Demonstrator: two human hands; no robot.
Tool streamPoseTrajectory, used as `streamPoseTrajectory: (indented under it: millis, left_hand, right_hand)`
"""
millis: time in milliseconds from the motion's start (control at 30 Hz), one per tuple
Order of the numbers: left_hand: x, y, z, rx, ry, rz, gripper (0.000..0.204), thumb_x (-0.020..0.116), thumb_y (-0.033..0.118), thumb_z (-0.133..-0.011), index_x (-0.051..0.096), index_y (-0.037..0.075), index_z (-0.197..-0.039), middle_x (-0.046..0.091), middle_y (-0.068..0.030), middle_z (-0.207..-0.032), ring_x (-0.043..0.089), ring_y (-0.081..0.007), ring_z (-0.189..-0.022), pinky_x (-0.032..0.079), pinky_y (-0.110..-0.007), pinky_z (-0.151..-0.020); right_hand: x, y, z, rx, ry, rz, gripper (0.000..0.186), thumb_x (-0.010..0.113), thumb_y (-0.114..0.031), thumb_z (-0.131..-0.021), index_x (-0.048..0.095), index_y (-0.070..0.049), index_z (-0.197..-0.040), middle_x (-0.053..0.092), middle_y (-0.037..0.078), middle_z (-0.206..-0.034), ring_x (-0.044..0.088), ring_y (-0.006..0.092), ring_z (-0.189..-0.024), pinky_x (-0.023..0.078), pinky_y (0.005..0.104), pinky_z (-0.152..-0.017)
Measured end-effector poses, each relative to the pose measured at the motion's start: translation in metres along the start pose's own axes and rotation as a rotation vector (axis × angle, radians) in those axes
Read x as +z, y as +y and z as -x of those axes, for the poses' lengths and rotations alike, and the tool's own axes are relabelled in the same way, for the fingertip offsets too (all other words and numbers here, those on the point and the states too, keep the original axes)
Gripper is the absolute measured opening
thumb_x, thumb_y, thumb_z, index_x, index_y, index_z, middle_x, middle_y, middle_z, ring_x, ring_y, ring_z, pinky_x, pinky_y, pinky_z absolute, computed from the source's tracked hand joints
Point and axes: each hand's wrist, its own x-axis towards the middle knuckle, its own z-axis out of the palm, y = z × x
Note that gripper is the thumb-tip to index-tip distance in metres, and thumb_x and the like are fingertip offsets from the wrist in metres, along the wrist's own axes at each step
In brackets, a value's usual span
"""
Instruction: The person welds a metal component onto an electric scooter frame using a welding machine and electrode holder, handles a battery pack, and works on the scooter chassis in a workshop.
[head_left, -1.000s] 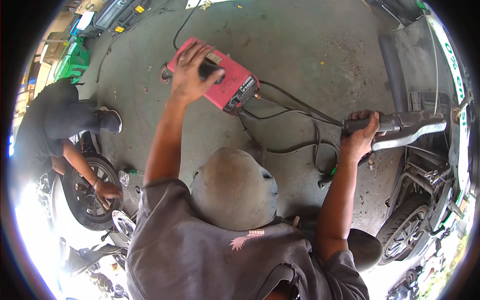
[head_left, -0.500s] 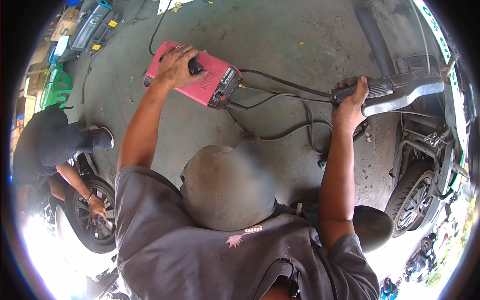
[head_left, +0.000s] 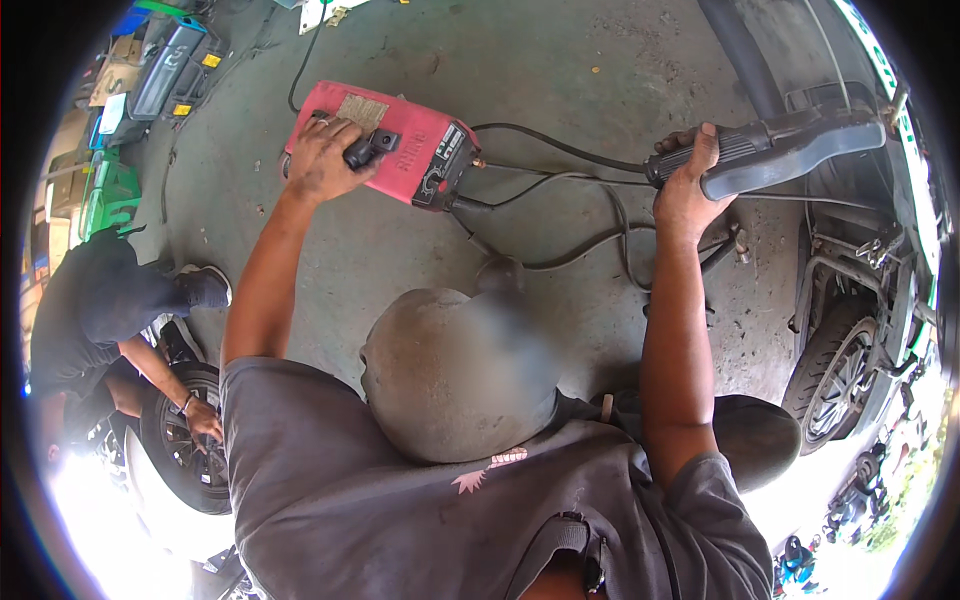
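A pink-red welding machine [head_left: 420, 125] with a black control panel is on the far left of centre. My left hand [head_left: 325, 160] is closed round the black carry handle [head_left: 375, 148] on its top. At right, my right hand [head_left: 690, 185] is closed round the black ribbed grip of what looks like a welding electrode holder [head_left: 800, 155], with a long grey curved lever pointing right. A black cable [head_left: 565, 155] runs from the machine to the rear of this grip. Part of the grip is hidden by my fingers and thumb.
More cables loop over the grey floor, with a small metal clamp [head_left: 740, 243] near my right forearm. Motorcycle parts and a wheel [head_left: 840, 385] stand at right. Another person crouches at left, a hand [head_left: 205, 420] by a wheel. A green crate [head_left: 112, 190] stands far left.
My left hand has shifted toward me and left, baring more of the handle and the machine's top. The thumb has come off the casing. My right hand and the holder have moved slightly left.
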Motion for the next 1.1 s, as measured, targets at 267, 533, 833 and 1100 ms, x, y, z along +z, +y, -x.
streamPoseTrajectory:
  millis: [267, 533, 833, 1100]
  left_hand:
    - [-0.012, -0.011, -0.024, 0.017, -0.32, 0.106, 0.034, 0.079, 0.026, -0.064, 0.067, 0.003, -0.086, 0.069, -0.0131, -0.092, 0.064, -0.0327, -0.092, 0.049, -0.042, -0.087]
    - [-0.028, -0.006, -0.042, 0.063, -0.243, 0.099, 0.035, 0.08, 0.025, -0.06, 0.066, 0.002, -0.082, 0.067, -0.0138, -0.087, 0.063, -0.0347, -0.087, 0.05, -0.042, -0.082]
    - [-0.113, -0.009, -0.061, 0.162, -0.043, 0.121, 0.035, 0.079, 0.024, -0.06, 0.062, 0.001, -0.08, 0.062, -0.0127, -0.081, 0.061, -0.0334, -0.076, 0.049, -0.041, -0.075]
    - [-0.065, -0.016, -0.054, -0.03, -0.257, 0.076, 0.041, 0.081, 0.028, -0.061, 0.069, 0.004, -0.092, 0.068, -0.0132, -0.089, 0.065, -0.0319, -0.083, 0.051, -0.04, -0.083]
  right_hand:
    - [-0.008, -0.001, -0.001, -0.046, -0.003, 0.059, 0.02, 0.064, -0.018, -0.092, 0.057, 0.001, -0.095, 0.063, 0.01, -0.069, 0.061, 0.0193, -0.055, 0.048, 0.0306, -0.05]
    - [-0.026, 0.018, -0.027, -0.409, 0.108, 0.461, 0.024, 0.071, -0.015, -0.09, 0.054, -0.001, -0.101, 0.058, 0.01, -0.086, 0.056, 0.0186, -0.085, 0.046, 0.0329, -0.079]
    - [-0.097, -0.042, -0.135, -0.769, 0.211, 0.506, 0.043, 0.068, -0.034, -0.091, 0.059, 0.003, -0.111, 0.065, 0.015, -0.098, 0.064, 0.0268, -0.092, 0.051, 0.0388, -0.086]
    - [-0.257, -0.137, -0.101, -0.516, 0.254, 0.34, 0.043, 0.066, -0.033, -0.093, 0.055, 0.002, -0.116, 0.061, 0.013, -0.094, 0.061, 0.0232, -0.084, 0.05, 0.0352, -0.078]
